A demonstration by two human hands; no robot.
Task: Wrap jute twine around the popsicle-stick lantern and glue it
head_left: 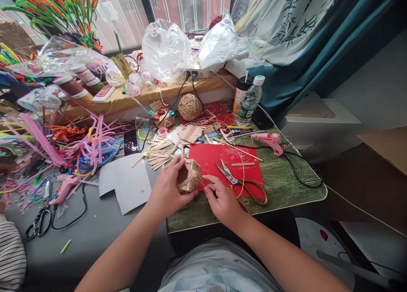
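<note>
My left hand (168, 186) is wrapped round a small craft-stick box (191, 177), held tilted with its open side towards the left. Twine is bound across the box's sides. Close to its right side, the fingers of my right hand (222, 198) are pinched on the twine, of which only a short bit shows. Below the box lies a red sheet (210, 154) on the green wood-patterned board. Scissors (233, 179) with brown handles rest open on this sheet, beside my right hand. A ball of twine (190, 107) sits further back.
Loose craft sticks (160, 154) lie behind the box. A pink glue gun (270, 141) with a black cord is on the right, near a water bottle (251, 101). Pipe cleaners (98, 143), a second glue gun (65, 188) and black-handled scissors (40, 222) are left. Grey card (127, 182) lies nearby.
</note>
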